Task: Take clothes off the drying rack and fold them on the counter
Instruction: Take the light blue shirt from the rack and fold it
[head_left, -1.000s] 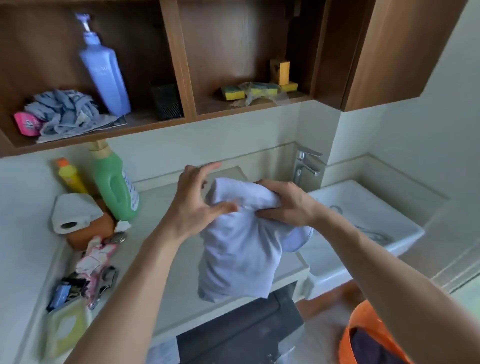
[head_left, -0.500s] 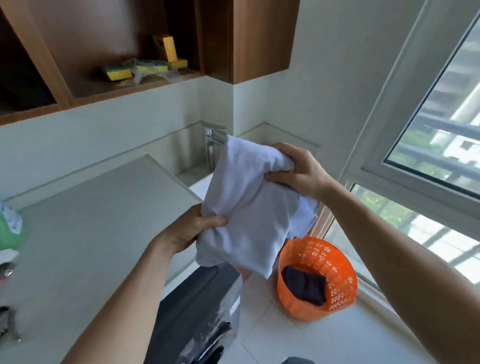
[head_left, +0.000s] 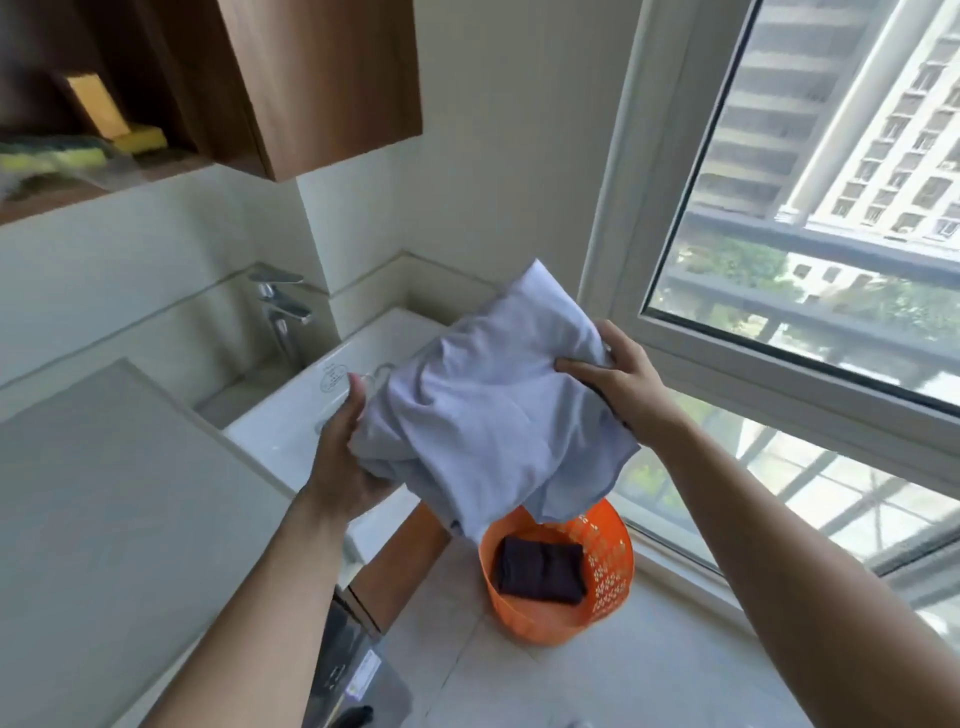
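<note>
A folded pale grey-lilac garment (head_left: 488, 410) hangs in the air between my two hands, above the sink's right edge. My left hand (head_left: 345, 457) holds its lower left side from beneath, fingers mostly hidden by the cloth. My right hand (head_left: 618, 384) grips its upper right edge with curled fingers. Below the garment, on the floor, stands an orange perforated basket (head_left: 610, 566) with a folded dark garment (head_left: 540, 569) lying in it. The beige counter (head_left: 104, 493) stretches to the left. No drying rack is in view.
A white sink (head_left: 291, 421) with a chrome tap (head_left: 283, 301) adjoins the counter. A wooden wall cabinet (head_left: 311, 83) with yellow sponges (head_left: 119, 135) on its shelf hangs above. A large window (head_left: 810, 260) fills the right side. A dark appliance (head_left: 353, 670) sits under the counter.
The view has swung right, away from the counter and toward the window. Both hands carried the folded garment rightward, from over the counter to above the sink edge and orange basket.
</note>
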